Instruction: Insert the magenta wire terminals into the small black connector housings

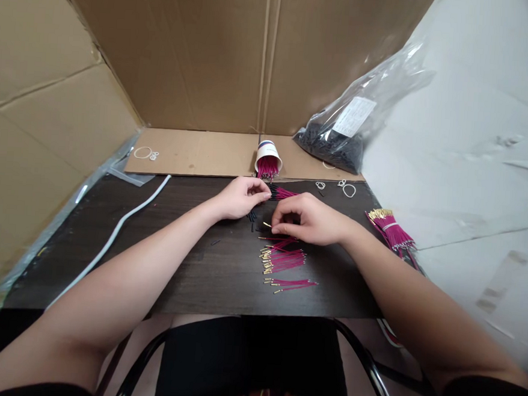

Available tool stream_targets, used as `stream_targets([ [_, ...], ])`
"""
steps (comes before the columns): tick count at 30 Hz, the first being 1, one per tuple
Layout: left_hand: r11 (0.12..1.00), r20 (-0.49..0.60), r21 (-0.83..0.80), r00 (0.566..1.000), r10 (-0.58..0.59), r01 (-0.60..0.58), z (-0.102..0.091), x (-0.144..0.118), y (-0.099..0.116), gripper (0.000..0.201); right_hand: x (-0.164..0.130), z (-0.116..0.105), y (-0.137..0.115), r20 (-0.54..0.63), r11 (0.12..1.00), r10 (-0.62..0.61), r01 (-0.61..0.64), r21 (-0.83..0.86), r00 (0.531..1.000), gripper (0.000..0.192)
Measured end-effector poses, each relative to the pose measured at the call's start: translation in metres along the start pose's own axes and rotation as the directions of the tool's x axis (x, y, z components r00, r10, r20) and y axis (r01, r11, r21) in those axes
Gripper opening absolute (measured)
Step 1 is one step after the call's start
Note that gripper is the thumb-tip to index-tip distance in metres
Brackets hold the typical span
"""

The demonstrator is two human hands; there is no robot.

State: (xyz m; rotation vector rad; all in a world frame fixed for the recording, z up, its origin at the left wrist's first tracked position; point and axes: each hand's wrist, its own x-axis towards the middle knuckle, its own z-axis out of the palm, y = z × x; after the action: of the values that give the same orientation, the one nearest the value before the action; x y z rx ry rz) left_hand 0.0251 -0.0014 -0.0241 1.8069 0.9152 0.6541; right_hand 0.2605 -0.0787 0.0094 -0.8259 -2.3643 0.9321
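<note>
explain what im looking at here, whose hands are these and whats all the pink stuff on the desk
This is one picture from a camera worn on a person's head, looking down at their own bare arms over a dark desk walled with cardboard. The left hand pinches a small bunch of pink wires with black ends. The right hand rests fingertips down on the desk, over a gold-tipped wire; whether it grips anything is hidden. Below it lie loose wires with gold tips. Behind the hands a paper cup lies tipped over, wires spilling out. At the right edge sits a tied bundle, and behind it a plastic bag of small black parts. A white cable runs along the left.
</note>
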Motion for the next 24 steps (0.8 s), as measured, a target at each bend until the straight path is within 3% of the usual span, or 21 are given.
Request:
stream_targets([
  [5,1.0,0.02,-0.023,1.0,0.003,-0.003,0.0,0.0,-0.003,0.016,-0.001,-0.001,0.01,-0.179,0.992,0.125,-0.119,0.045,0.976,0.025],
  [9,0.999,0.023,-0.044,1.0,0.01,-0.009,0.0,0.001,-0.005,0.016,0.001,0.001,0.026,-0.385,0.98,0.066,-0.131,-0.147,0.921,0.025],
  [15,0.999,0.027,-0.038,0.999,0.021,-0.02,0.001,0.001,-0.004,0.016,0.003,0.004,0.041,-0.406,0.97,0.012,-0.11,-0.218,0.914,0.023],
  [24,0.998,0.042,-0.06,0.998,0.038,-0.035,0.001,0.001,-0.006,0.015,0.004,0.005,0.041,-0.39,0.964,0.023,-0.124,-0.234,0.92,0.018],
])
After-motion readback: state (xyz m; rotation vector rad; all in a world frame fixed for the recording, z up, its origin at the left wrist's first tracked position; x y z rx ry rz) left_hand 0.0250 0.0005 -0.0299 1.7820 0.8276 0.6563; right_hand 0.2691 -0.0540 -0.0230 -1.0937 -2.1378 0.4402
